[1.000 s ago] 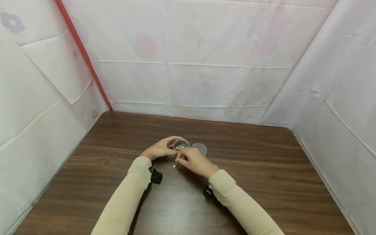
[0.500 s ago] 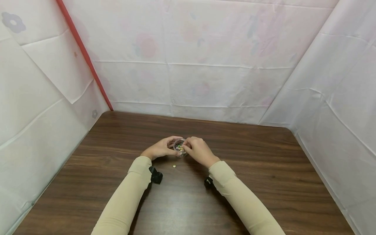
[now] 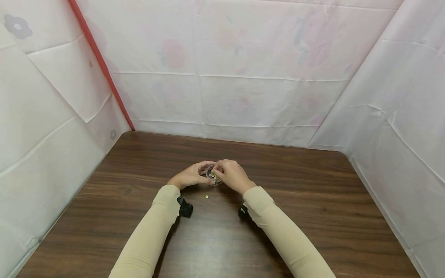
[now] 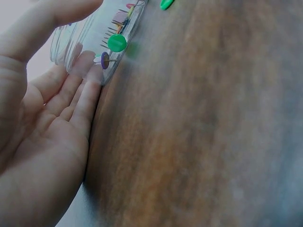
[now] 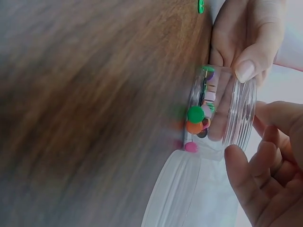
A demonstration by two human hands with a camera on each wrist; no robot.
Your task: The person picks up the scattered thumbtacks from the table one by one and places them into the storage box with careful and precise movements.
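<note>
A clear round plastic jar (image 3: 214, 180) stands uncovered on the table, holding several colourful thumbtacks (image 5: 195, 114). My left hand (image 3: 191, 175) grips the jar's left side, thumb near, fingers behind. My right hand (image 3: 233, 175) is over the jar's right side, fingertips at its mouth; in the right wrist view (image 5: 270, 161) its fingers are bent beside the rim. Whether those fingertips pinch a thumbtack is hidden. One loose thumbtack (image 3: 206, 196) lies in front of the jar, its head green in the wrist views. The clear lid (image 5: 173, 189) rests beside the jar, hidden in the head view.
The dark wood-grain table (image 3: 313, 200) ends at pale patterned cloth (image 3: 222, 100) hung behind and on both sides. A black wrist camera (image 3: 185, 208) sits on the left sleeve, another (image 3: 243, 211) on the right.
My right hand has risen from the table in front of the jar to the jar's mouth, covering the lid from the head view. The left hand keeps its grip; the loose thumbtack stays put.
</note>
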